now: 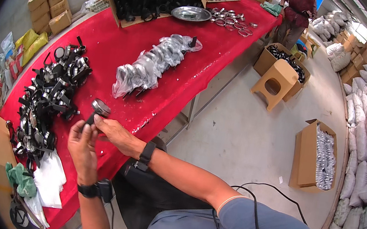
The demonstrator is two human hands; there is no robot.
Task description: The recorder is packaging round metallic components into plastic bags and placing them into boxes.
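Both my hands meet over the near part of the red table, at a round silver metal piece (100, 107) with a black strip or handle hanging from it. My left hand (83, 151) pinches the black part from below. My right hand (118, 134) is closed on the same piece where its metal and black parts join. Just left of my hands lies a long heap of similar black-and-silver pieces (50, 101). Farther off, a row of silver pieces in clear plastic wrap (155, 62) lies across the table.
Black rings fill a cardboard box (122, 0) at the far end, beside a metal plate (192, 7) and loose silver rings (242, 26). White bags (48, 180) lie near left. Right are a stool (285, 77), a carton (306, 154), stacked sacks (364, 152) and a standing person (296, 11).
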